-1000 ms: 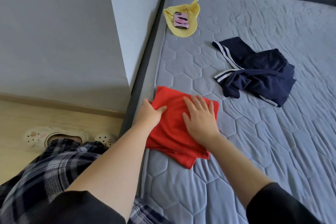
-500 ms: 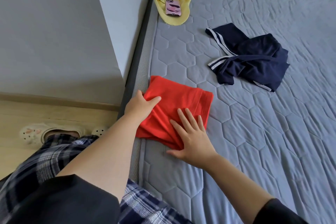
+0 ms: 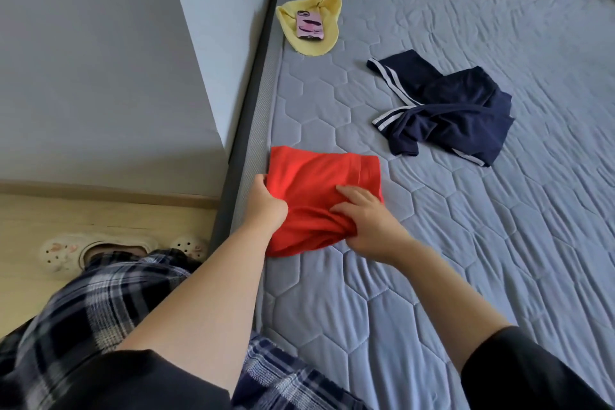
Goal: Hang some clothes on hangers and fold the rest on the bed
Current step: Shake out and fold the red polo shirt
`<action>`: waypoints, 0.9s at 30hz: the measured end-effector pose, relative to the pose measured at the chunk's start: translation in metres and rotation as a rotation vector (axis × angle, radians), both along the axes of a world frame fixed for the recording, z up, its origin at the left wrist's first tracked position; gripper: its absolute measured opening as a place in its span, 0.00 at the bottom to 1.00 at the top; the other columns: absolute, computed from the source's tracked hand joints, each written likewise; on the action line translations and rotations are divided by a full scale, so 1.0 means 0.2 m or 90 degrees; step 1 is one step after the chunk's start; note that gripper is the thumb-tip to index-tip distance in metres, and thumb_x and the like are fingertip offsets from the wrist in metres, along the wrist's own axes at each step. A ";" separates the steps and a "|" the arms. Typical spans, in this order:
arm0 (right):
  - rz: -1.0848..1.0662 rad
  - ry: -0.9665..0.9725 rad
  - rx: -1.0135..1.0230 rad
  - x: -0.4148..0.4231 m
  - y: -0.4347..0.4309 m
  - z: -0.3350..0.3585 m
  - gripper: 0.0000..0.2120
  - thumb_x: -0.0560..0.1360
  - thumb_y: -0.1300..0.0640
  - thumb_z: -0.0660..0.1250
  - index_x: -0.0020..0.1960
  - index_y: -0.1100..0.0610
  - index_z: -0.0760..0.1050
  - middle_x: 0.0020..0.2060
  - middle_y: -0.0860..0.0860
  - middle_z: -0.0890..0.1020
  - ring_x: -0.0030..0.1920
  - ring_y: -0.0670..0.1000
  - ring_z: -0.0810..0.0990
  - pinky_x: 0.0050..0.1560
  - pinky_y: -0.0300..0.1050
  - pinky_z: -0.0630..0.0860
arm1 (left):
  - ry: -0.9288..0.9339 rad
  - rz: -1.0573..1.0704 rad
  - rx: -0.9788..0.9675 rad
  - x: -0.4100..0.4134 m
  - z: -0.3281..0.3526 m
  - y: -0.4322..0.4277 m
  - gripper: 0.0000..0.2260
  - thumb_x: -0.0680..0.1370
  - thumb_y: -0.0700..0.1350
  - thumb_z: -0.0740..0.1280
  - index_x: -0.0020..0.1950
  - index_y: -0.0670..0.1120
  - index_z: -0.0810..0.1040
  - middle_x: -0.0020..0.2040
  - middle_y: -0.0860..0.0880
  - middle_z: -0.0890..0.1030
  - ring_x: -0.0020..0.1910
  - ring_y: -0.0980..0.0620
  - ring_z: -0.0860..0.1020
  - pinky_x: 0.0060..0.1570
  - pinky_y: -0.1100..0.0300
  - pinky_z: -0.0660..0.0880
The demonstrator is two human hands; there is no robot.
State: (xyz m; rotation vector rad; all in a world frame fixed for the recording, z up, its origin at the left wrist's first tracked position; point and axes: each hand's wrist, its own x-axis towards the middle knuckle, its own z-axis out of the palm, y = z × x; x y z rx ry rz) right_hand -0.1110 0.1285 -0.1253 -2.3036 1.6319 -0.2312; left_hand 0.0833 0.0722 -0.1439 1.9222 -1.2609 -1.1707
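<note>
Evidently soft, light and limp, the folded red garment [image 3: 319, 181] lies by the mattress [image 3: 432, 276] edge near us, and we judge its near hem the best hold, where our left hand [image 3: 266, 206] and right hand [image 3: 369, 226] both clamp curled fingers on bunched cloth.

- left hand [image 3: 266, 206], centre frame, fingers curled round left edge of red garment [image 3: 319, 173]; bare forearm enters from lower left
- right hand [image 3: 369, 226] just right, pinching its bunched near edge
</note>
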 end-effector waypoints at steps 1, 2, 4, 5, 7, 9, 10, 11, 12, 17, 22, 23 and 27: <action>0.015 -0.043 0.084 -0.02 0.02 0.00 0.22 0.67 0.62 0.71 0.61 0.56 0.78 0.73 0.52 0.65 0.74 0.53 0.60 0.74 0.43 0.54 | -0.144 -0.051 -0.026 0.02 0.00 0.02 0.27 0.73 0.34 0.66 0.71 0.45 0.65 0.61 0.43 0.74 0.61 0.41 0.73 0.54 0.55 0.69; 0.008 -0.088 0.127 -0.03 0.04 -0.01 0.21 0.67 0.59 0.74 0.60 0.55 0.79 0.72 0.48 0.65 0.73 0.49 0.59 0.72 0.37 0.54 | -0.262 -0.103 -0.092 0.04 0.01 0.03 0.27 0.72 0.35 0.65 0.70 0.45 0.65 0.63 0.43 0.72 0.63 0.40 0.71 0.57 0.52 0.68; -0.089 -0.187 0.100 -0.06 0.05 0.01 0.16 0.67 0.55 0.77 0.54 0.53 0.81 0.63 0.44 0.73 0.67 0.46 0.69 0.65 0.35 0.61 | -0.333 -0.195 -0.288 0.04 0.06 0.04 0.18 0.71 0.38 0.68 0.60 0.45 0.73 0.56 0.44 0.75 0.57 0.42 0.72 0.53 0.52 0.68; -0.148 -0.213 0.054 -0.07 0.05 0.01 0.12 0.67 0.54 0.77 0.49 0.53 0.81 0.55 0.44 0.77 0.59 0.47 0.74 0.59 0.36 0.66 | -0.311 -0.242 -0.353 0.03 0.09 0.05 0.10 0.71 0.40 0.69 0.51 0.46 0.75 0.48 0.47 0.76 0.52 0.44 0.74 0.47 0.54 0.68; -0.201 -0.178 0.038 -0.09 0.05 0.02 0.11 0.66 0.50 0.77 0.43 0.54 0.80 0.44 0.46 0.78 0.48 0.47 0.75 0.49 0.37 0.68 | -0.295 -0.374 -0.352 -0.01 0.13 0.08 0.10 0.71 0.50 0.71 0.36 0.49 0.71 0.35 0.54 0.73 0.41 0.47 0.75 0.35 0.58 0.62; -0.149 -0.062 0.113 -0.08 0.05 -0.01 0.17 0.65 0.44 0.77 0.45 0.54 0.79 0.44 0.47 0.76 0.48 0.47 0.73 0.49 0.38 0.68 | -0.360 -0.531 -0.270 -0.03 0.12 0.12 0.19 0.68 0.60 0.71 0.31 0.49 0.67 0.31 0.54 0.70 0.36 0.50 0.73 0.30 0.59 0.59; -0.134 -0.013 0.144 -0.07 0.06 -0.02 0.19 0.64 0.42 0.76 0.47 0.54 0.78 0.44 0.46 0.75 0.48 0.47 0.72 0.49 0.40 0.68 | -0.408 -0.609 -0.243 -0.04 0.11 0.14 0.19 0.67 0.61 0.72 0.33 0.49 0.68 0.33 0.54 0.72 0.38 0.50 0.73 0.31 0.59 0.60; -0.159 0.008 0.160 -0.06 0.06 -0.04 0.20 0.65 0.41 0.75 0.47 0.53 0.77 0.43 0.46 0.74 0.47 0.47 0.72 0.48 0.42 0.68 | -0.463 -0.671 -0.235 -0.05 0.10 0.16 0.18 0.67 0.61 0.73 0.37 0.50 0.70 0.38 0.54 0.73 0.42 0.50 0.74 0.34 0.59 0.63; -0.221 -0.002 0.163 -0.04 0.06 -0.05 0.20 0.67 0.40 0.74 0.46 0.54 0.75 0.41 0.46 0.74 0.46 0.49 0.73 0.45 0.44 0.68 | -0.501 -0.701 -0.247 -0.05 0.09 0.16 0.16 0.68 0.58 0.74 0.42 0.50 0.72 0.44 0.51 0.75 0.47 0.48 0.75 0.38 0.57 0.65; -0.463 -0.160 0.187 0.01 0.02 -0.06 0.20 0.70 0.43 0.73 0.34 0.59 0.72 0.27 0.50 0.75 0.31 0.50 0.75 0.32 0.44 0.69 | -0.529 -0.694 -0.288 -0.04 0.09 0.17 0.12 0.73 0.43 0.69 0.54 0.47 0.73 0.53 0.48 0.75 0.54 0.45 0.75 0.43 0.54 0.67; -0.495 -0.367 0.272 0.02 -0.01 -0.03 0.18 0.70 0.58 0.74 0.28 0.57 0.68 0.24 0.51 0.70 0.25 0.50 0.70 0.26 0.40 0.68 | -0.525 -0.714 -0.176 -0.02 0.08 0.17 0.08 0.73 0.36 0.61 0.45 0.48 0.74 0.49 0.45 0.79 0.50 0.42 0.77 0.41 0.56 0.66; -0.518 -0.396 0.242 0.02 -0.01 -0.02 0.16 0.70 0.60 0.73 0.30 0.57 0.69 0.25 0.51 0.71 0.27 0.50 0.71 0.28 0.42 0.70 | -0.526 -0.716 -0.155 -0.01 0.08 0.17 0.09 0.72 0.35 0.60 0.43 0.49 0.73 0.48 0.45 0.79 0.49 0.42 0.77 0.41 0.56 0.66; -0.622 -0.464 0.125 0.00 -0.02 -0.04 0.06 0.73 0.64 0.68 0.41 0.60 0.71 0.28 0.55 0.76 0.27 0.55 0.77 0.36 0.53 0.79 | -0.534 -0.731 -0.075 0.01 0.05 0.16 0.10 0.71 0.35 0.60 0.40 0.50 0.71 0.45 0.47 0.77 0.48 0.42 0.77 0.40 0.57 0.67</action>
